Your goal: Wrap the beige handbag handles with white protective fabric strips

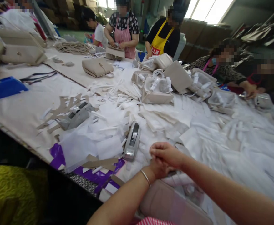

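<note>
My right hand (166, 153) lies curled over my left hand (159, 170), both closed together near the table's front edge. What the fingers hold, if anything, is hidden. A thin bangle (145, 177) circles my left wrist. Under my forearms rests a pale pink bag (167, 203). A grey tape dispenser (131, 141) stands just left of my hands among white paper sheets (109, 147).
A second grey dispenser (74, 117) and cardboard strips lie at left, a blue tray (3, 88) further left. Beige handbags (97, 67) and wrapped bags (157, 86) pile mid-table. Several people work along the far and right sides. White paper covers the right half.
</note>
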Available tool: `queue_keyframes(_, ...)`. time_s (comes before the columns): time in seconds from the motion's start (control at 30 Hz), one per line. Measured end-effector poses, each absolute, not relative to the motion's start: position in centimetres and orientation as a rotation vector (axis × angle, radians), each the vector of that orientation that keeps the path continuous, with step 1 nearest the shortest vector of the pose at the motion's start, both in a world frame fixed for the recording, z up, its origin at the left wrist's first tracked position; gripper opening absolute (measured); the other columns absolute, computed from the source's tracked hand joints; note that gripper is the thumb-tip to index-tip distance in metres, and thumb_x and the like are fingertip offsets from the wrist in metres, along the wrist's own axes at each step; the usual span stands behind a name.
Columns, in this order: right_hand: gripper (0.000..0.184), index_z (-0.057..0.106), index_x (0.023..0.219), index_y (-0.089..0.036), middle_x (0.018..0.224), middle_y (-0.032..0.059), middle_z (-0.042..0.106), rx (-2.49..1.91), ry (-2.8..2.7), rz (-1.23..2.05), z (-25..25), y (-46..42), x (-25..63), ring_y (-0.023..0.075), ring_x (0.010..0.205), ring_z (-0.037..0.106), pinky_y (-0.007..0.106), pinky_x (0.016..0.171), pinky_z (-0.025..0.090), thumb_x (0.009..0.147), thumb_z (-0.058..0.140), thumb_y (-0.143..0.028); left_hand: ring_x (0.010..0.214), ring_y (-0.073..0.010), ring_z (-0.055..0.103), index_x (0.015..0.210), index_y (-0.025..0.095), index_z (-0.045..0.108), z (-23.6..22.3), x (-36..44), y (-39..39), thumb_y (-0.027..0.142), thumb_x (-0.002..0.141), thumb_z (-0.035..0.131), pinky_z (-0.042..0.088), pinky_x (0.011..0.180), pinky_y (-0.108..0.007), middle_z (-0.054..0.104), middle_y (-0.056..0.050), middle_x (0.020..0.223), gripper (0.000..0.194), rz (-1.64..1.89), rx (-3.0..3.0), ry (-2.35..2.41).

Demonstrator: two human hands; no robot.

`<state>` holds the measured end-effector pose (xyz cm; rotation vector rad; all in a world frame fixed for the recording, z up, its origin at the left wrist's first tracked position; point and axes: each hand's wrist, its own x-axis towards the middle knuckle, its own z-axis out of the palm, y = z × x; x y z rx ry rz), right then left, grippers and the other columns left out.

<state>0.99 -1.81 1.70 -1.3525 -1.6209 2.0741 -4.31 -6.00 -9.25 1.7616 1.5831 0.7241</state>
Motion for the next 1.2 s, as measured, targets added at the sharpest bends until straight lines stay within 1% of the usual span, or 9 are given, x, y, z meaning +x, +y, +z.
queue_keyframes(0.07,0.032,0.055,0.074,-0.017,0.059,-0.0043,0.054,-1.331,-1.839,2.058,2.8,1.7,5.8,0.0065,0.045,0.042,0.02,0.043,0.032,0.08,0.063,-0.048,0.061,-0.0125,0.048,0.06,0.015,0.067,-9.6,-4.6,-6.0,0.029,0.089,0.058,0.051,0.072,-0.03,0.057,-0.001,0.06,0.033,0.71,1.957,1.28)
queue_keyframes(0.13,0.024,0.057,0.07,-0.016,0.053,-0.005,0.051,-1.399,-2.163,2.081,2.8,4.4,9.5,0.0067,0.043,0.041,0.02,0.043,0.03,0.079,0.063,-0.037,0.073,-0.0154,0.056,0.067,0.017,0.068,-10.0,-4.9,-5.9,0.034,0.082,0.069,0.047,0.069,-0.024,0.063,-0.003,0.073,0.023,0.674,2.145,1.047)
queue_keyframes(0.23,0.012,0.061,0.067,-0.015,0.047,-0.0059,0.05,-1.543,-2.568,2.151,1.3,6.1,11.8,0.0077,0.042,0.041,0.02,0.042,0.03,0.072,0.059,-0.025,0.078,-0.0161,0.057,0.076,0.018,0.068,-10.5,-5.0,-5.8,0.038,0.086,0.064,0.045,0.069,-0.025,0.062,-0.004,0.081,0.023,0.614,2.27,0.982)
queue_keyframes(0.33,0.012,0.068,0.072,-0.014,0.051,-0.0055,0.054,-1.581,-2.827,2.259,-0.5,6.4,11.2,0.0085,0.045,0.045,0.02,0.044,0.033,0.067,0.06,-0.022,0.079,-0.0168,0.057,0.08,0.017,0.069,-10.9,-4.7,-5.6,0.041,0.088,0.06,0.044,0.069,-0.027,0.062,-0.004,0.082,0.026,0.592,2.276,0.972)
queue_keyframes(0.53,0.014,0.065,0.066,-0.015,0.05,-0.006,0.053,-1.416,-3.072,2.512,-2.2,7.6,8.5,0.0086,0.046,0.045,0.021,0.047,0.035,0.065,0.066,-0.028,0.087,-0.019,0.06,0.094,0.018,0.071,-11.4,-4.5,-5.5,0.044,0.089,0.058,0.048,0.078,-0.03,0.066,-0.006,0.09,0.029,0.622,2.209,0.941)
queue_keyframes(0.7,0.026,0.065,0.067,-0.015,0.051,-0.0054,0.053,-1.326,-3.076,2.694,-3.4,8.1,7.7,0.0104,0.049,0.046,0.023,0.048,0.038,0.063,0.072,-0.04,0.099,-0.0203,0.061,0.112,0.022,0.068,-11.5,-4.5,-5.4,0.039,0.09,0.059,0.049,0.087,-0.032,0.069,-0.006,0.108,0.029,0.684,2.124,0.886)
queue_keyframes(0.8,0.031,0.063,0.065,-0.016,0.052,-0.0052,0.053,-1.287,-3.031,2.768,-4.2,8.2,7.8,0.0109,0.049,0.045,0.024,0.048,0.038,0.061,0.073,-0.045,0.1,-0.0208,0.062,0.108,0.019,0.069,-11.5,-4.4,-5.3,0.038,0.089,0.06,0.049,0.087,-0.032,0.069,-0.006,0.11,0.028,0.706,2.095,0.888)
queue_keyframes(0.93,0.029,0.059,0.059,-0.016,0.048,-0.0058,0.049,-1.167,-2.945,2.861,-4.8,8.3,8.3,0.0105,0.047,0.043,0.024,0.046,0.036,0.062,0.069,-0.044,0.093,-0.0205,0.063,0.099,0.017,0.071,-11.6,-4.3,-5.2,0.04,0.089,0.059,0.05,0.083,-0.031,0.07,-0.008,0.103,0.028,0.688,2.1,0.9)
queue_keyframes(1.2,0.03,0.058,0.058,-0.017,0.049,-0.0051,0.048,-1.255,-3.072,2.842,-6.1,7.7,8.0,0.0123,0.047,0.043,0.027,0.046,0.036,0.062,0.068,-0.045,0.088,-0.021,0.064,0.092,0.016,0.073,-11.7,-4.1,-5.3,0.04,0.089,0.06,0.05,0.078,-0.031,0.07,-0.009,0.094,0.028,0.715,2.082,0.929)
